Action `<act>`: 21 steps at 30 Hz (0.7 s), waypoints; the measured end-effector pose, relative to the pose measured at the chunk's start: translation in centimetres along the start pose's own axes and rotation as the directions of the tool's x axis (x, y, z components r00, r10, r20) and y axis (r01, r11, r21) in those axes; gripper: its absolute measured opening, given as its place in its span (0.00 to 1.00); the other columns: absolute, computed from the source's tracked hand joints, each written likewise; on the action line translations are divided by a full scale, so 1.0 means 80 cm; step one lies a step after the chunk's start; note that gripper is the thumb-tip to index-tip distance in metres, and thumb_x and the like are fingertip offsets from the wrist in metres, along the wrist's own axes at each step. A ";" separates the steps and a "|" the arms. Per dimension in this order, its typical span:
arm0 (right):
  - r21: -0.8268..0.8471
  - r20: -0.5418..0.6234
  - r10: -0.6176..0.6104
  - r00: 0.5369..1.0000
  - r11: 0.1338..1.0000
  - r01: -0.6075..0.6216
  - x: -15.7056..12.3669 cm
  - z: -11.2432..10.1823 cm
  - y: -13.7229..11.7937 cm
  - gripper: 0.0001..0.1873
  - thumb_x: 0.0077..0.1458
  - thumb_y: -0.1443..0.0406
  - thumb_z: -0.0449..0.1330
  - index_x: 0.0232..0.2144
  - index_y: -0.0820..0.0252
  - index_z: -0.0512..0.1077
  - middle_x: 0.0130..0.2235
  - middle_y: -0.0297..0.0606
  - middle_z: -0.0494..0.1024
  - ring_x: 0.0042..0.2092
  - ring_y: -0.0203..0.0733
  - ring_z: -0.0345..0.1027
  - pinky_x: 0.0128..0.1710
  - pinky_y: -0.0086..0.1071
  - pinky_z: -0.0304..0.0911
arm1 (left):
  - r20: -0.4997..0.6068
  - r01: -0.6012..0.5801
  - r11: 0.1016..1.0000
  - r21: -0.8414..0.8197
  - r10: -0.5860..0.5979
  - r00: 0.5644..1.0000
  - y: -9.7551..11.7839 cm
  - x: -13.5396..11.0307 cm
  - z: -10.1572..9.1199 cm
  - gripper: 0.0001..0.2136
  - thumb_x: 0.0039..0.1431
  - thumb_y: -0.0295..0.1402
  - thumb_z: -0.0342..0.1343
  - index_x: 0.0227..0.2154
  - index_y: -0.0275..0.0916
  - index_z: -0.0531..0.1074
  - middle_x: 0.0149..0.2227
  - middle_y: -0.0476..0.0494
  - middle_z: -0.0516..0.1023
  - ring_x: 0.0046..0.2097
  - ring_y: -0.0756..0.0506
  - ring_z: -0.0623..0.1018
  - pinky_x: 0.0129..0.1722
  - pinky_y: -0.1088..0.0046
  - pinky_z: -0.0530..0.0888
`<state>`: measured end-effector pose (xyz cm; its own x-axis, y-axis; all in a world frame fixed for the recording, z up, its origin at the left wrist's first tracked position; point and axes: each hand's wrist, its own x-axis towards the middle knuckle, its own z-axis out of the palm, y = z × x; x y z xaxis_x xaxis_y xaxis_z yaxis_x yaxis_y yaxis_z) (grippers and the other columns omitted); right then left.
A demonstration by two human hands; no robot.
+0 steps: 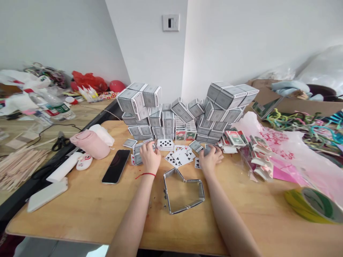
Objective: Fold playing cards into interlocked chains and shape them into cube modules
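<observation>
The left hand [150, 157] is low over the worktop [112, 207], with its fingers bent down by some grey cards [138, 156]. A red string [146, 174] goes around that wrist. I can't tell if the left grip is pinched together or apart, because the back of the hand hides it. Just beside its fingers is a pile of cards [165, 143], and the top one shows black spots.

The right hand [210, 159] is over a grey card [207, 149] near the other side. Its fingers curl down too, and I can't tell if its grip is clamped on that card or only touching it.

Between the two hands, some loose cards [184, 156] lie face up, on top of each other. Closer to the person, between the arms, a ring of folded cards [201, 191] stands on its edge, with a hole in the middle.

Behind the hands, grey card blocks are piled up in a left stack [137, 105] and a right stack [226, 103], with lower blocks between them. A black phone [116, 166] lies to the left, and a roll of tape [297, 205] is far to the right.
</observation>
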<state>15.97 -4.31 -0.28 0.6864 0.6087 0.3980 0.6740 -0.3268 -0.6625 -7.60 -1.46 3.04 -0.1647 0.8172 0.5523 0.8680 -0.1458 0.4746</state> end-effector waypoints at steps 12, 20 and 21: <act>0.522 0.770 -0.549 0.324 0.835 0.174 -0.014 -0.089 -0.044 0.13 0.43 0.61 0.60 0.35 0.55 0.74 0.34 0.36 0.77 0.34 0.42 0.67 0.33 0.31 0.59 | 0.293 -0.012 0.981 0.193 -0.046 0.955 -0.060 0.038 -0.011 0.10 0.51 0.30 0.48 0.29 0.41 0.76 0.34 0.42 0.78 0.37 0.41 0.74 0.36 0.68 0.67; 0.278 0.821 -0.527 0.218 0.704 0.654 -0.017 -0.110 -0.068 0.19 0.41 0.78 0.49 0.29 0.55 0.74 0.30 0.37 0.77 0.33 0.41 0.67 0.30 0.28 0.52 | 0.205 0.125 0.992 -0.006 -0.121 0.971 -0.057 0.054 -0.032 0.11 0.53 0.33 0.47 0.33 0.39 0.75 0.36 0.41 0.79 0.38 0.42 0.76 0.36 0.70 0.67; 0.257 0.813 -0.542 0.213 0.662 0.704 -0.010 -0.106 -0.072 0.19 0.41 0.78 0.49 0.30 0.56 0.74 0.31 0.38 0.77 0.34 0.41 0.67 0.31 0.29 0.53 | 0.182 0.146 0.988 -0.052 -0.134 0.974 -0.055 0.056 -0.037 0.11 0.53 0.33 0.47 0.33 0.38 0.74 0.36 0.41 0.79 0.39 0.42 0.76 0.37 0.71 0.67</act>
<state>13.83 -9.07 8.56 -0.4410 0.8947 -0.0714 0.8592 0.3978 -0.3216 -13.53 1.17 5.45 -0.1913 0.9173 0.3493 0.8091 -0.0541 0.5851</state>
